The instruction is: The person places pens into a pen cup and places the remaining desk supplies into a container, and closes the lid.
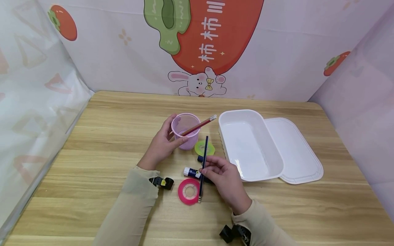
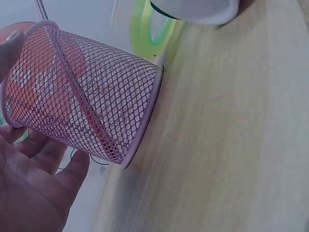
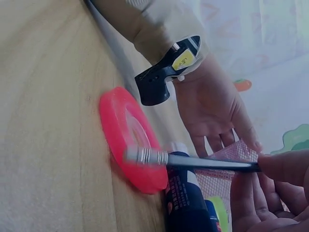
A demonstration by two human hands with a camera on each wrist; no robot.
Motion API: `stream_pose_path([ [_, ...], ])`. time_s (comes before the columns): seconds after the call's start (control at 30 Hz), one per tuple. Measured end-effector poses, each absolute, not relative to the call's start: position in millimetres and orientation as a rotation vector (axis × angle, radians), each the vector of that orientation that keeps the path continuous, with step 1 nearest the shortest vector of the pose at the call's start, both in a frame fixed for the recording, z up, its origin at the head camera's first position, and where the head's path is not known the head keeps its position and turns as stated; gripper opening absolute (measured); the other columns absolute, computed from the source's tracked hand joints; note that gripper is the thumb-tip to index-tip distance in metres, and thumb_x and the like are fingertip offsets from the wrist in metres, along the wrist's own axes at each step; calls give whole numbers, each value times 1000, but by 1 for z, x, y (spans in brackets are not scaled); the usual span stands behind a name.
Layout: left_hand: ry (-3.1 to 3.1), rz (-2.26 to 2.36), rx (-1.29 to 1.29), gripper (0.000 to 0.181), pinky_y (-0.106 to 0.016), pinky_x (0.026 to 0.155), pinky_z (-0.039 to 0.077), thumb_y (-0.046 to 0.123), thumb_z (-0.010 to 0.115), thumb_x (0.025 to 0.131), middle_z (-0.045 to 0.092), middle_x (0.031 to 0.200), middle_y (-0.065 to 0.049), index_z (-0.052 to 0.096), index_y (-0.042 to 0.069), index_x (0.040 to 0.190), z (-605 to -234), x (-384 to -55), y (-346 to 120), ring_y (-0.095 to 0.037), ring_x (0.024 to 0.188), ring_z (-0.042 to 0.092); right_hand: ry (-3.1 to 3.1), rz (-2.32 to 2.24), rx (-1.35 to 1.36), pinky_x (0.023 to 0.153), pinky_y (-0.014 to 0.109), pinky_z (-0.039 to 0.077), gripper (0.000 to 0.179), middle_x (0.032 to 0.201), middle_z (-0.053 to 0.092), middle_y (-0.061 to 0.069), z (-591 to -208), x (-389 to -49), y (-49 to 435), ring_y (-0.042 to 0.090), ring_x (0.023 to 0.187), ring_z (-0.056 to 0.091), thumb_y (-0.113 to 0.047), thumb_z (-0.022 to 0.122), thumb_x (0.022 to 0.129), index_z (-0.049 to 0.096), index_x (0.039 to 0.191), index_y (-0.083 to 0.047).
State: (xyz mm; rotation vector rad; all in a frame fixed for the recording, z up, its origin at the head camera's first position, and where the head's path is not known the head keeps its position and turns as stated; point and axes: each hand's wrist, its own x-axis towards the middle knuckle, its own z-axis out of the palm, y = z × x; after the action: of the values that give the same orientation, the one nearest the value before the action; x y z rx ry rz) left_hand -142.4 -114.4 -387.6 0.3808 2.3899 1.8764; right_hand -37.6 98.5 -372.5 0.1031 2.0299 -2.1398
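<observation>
My left hand [image 1: 158, 147] holds a pink mesh pen cup [image 1: 188, 142] by its left side, thumb near the rim. The cup stands upright on the table. A red pencil [image 1: 197, 127] leans inside it, eraser end up past the rim. To the right, my right hand [image 1: 224, 177] pinches a dark pencil [image 1: 205, 148] between thumb and fingers; its eraser end points toward me. Beneath that pencil lie a dark glue stick [image 1: 192, 173] with a white end and a pink tape roll [image 1: 181, 192]. Another dark blue item [image 1: 200, 159] is mostly hidden by the right hand.
A yellow-green tape roll [image 1: 210, 149] lies just right of the cup. Farther right stands a white plastic box [image 1: 226, 147], with its flat white lid [image 1: 303, 155] beside it, partly under the box's edge. Printed cloth [image 1: 277, 61] hangs behind the wooden table [image 1: 92, 143].
</observation>
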Motion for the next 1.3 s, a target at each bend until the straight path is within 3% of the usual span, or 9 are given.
stream_pose_path([
  [0.33,2363,1866,389,86,-42,109,28,20,72,82,33,146,-13,17,9,148,-360,-130,-111,-32,133,32,1993,-2152,84,79,30,55,34,109,62,25,-366,-40,99,24,91,65,5,64,83,58,117,4],
  [0.6,2364,1872,390,86,-44,108,29,19,71,83,33,146,-15,17,9,148,-357,-129,-111,-33,133,32,1983,-2162,55,79,32,54,35,109,60,26,-360,-43,99,33,97,63,5,64,83,58,117,3],
  [0.77,2361,1873,393,86,-43,108,28,19,72,83,32,146,-15,17,9,148,-358,-129,-111,-33,133,32,1993,-2183,41,78,34,55,28,102,62,27,-357,-46,98,26,92,65,3,65,83,56,109,8],
  [0.9,2355,1871,381,86,-43,108,29,20,71,83,32,147,-14,17,11,148,-357,-129,-111,-32,133,32,1975,-2215,14,78,37,55,26,101,61,29,-355,-49,98,30,92,64,0,65,85,56,107,10],
  [1.03,2353,1867,367,85,-45,108,28,19,71,83,31,147,-14,17,11,148,-356,-128,-111,-32,134,31,1981,-2225,-21,79,37,55,21,101,62,28,-353,-52,97,33,93,64,-1,65,85,60,104,7],
  [1.3,2351,1857,365,85,-45,109,27,19,71,84,31,147,-13,16,10,148,-355,-127,-111,-31,134,31,2083,-2176,-84,81,33,54,17,98,65,21,-346,-60,95,25,90,66,-8,67,85,64,99,0],
])
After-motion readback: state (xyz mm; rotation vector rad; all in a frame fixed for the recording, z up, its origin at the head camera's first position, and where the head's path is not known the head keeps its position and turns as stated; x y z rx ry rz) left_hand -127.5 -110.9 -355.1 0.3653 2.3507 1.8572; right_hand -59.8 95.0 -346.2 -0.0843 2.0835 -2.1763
